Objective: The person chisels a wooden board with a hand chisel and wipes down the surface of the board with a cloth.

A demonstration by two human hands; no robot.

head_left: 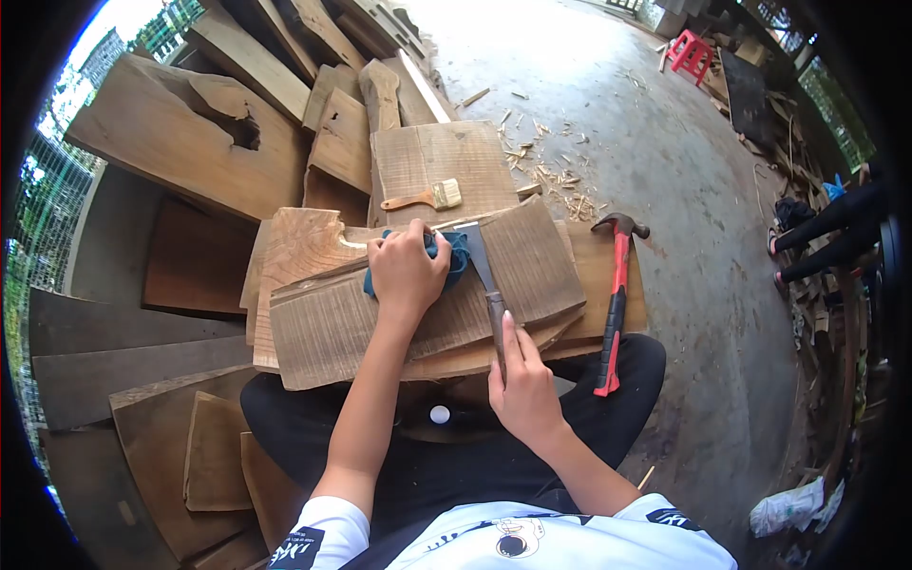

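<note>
My left hand [408, 266] is closed on a dark blue cloth [459, 255], pressed against the upper edge of a rough-sawn wooden board [427, 304]. In my right hand [525, 389] is the handle of a putty knife [482, 261]. Its flat metal blade points away from me, with its tip at the board's far edge beside the cloth. A paintbrush [423, 196] with a wooden handle and pale bristles lies on another board [446, 147] just beyond. To the right of my right hand, a red and black claw hammer [616, 304] rests across a lower board [589, 318].
Many wooden slabs [190, 138] lean and lie along the left side. Wood chips [560, 180] are scattered over the concrete floor [703, 275]. A red plastic stool [691, 55] stands at the far right. Another person's legs [826, 228] show at the right edge, near piled scrap wood.
</note>
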